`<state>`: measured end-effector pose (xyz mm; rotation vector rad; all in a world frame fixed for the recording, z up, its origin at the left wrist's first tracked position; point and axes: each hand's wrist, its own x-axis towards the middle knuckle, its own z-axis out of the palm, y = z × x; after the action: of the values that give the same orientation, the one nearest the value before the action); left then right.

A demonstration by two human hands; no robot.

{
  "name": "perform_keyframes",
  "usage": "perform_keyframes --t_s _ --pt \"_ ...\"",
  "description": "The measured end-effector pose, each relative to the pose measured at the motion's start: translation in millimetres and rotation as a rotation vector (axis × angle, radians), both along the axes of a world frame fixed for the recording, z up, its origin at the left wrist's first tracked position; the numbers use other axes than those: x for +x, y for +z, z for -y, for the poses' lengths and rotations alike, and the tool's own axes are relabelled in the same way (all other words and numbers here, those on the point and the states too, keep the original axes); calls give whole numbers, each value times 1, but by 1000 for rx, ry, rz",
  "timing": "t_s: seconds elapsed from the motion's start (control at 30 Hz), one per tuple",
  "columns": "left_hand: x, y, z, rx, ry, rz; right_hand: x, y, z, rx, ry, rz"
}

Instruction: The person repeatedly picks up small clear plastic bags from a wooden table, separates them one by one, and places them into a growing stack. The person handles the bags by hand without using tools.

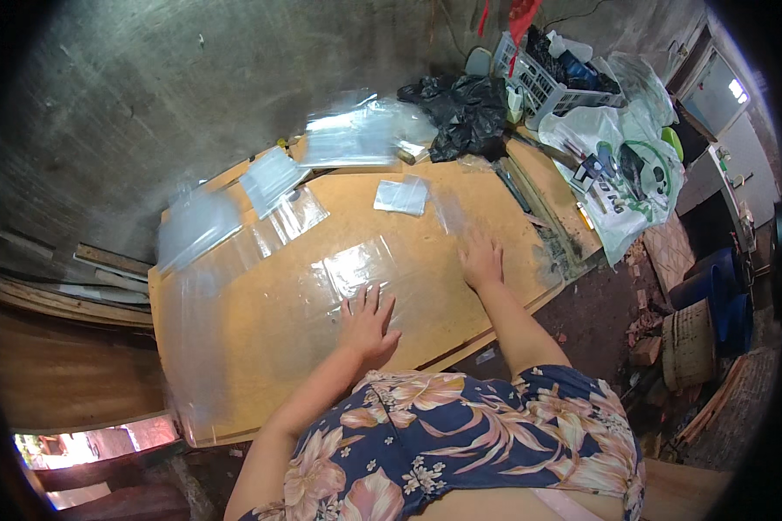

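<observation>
A clear plastic bag or sheet [354, 262] lies flat on the yellowish board table [278, 365], shining with reflected light. My left hand [369, 323] rests on its near part, palm down with fingers spread. Farther right, my right hand [480, 260] lies on the board with its fingers stretched out, somewhat blurred. Just beyond those fingertips is a thin, smeared strip of clear plastic [447, 211]; I cannot tell whether they touch. A small folded stack of clear plastic [400, 196] sits beyond both hands.
Stacks of clear plastic bags [349, 139] line the table's far edge, with another stack [198, 227] at the left. Black plastic bags [465, 108], a grey crate [547, 94] and a white-green carrier bag [621, 178] stand far right. A concrete wall [191, 87] rises behind.
</observation>
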<state>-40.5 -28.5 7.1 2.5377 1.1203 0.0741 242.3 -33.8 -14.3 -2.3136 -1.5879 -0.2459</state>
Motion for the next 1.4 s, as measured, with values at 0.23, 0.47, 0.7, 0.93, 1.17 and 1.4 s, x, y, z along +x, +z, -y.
perform_keyframes --t_s 0.23,0.47,0.7,0.93,1.17,1.4 --pt "-1 -1 0 45 -37 -63 10 -11 40 97 144 -283" --pt "11 -3 -11 -240 140 258 3 -7 58 248 410 -444" --pt "92 9 -28 -350 335 860 -16 27 44 55 59 -1805" --pt "96 44 -26 -1023 598 1018 -21 63 32 -111 156 -1824" --pt "85 46 -25 -601 490 733 -32 62 15 -294 369 -1511" --pt "45 35 -52 -239 450 232 -41 21 -11 -163 -12 -1407"
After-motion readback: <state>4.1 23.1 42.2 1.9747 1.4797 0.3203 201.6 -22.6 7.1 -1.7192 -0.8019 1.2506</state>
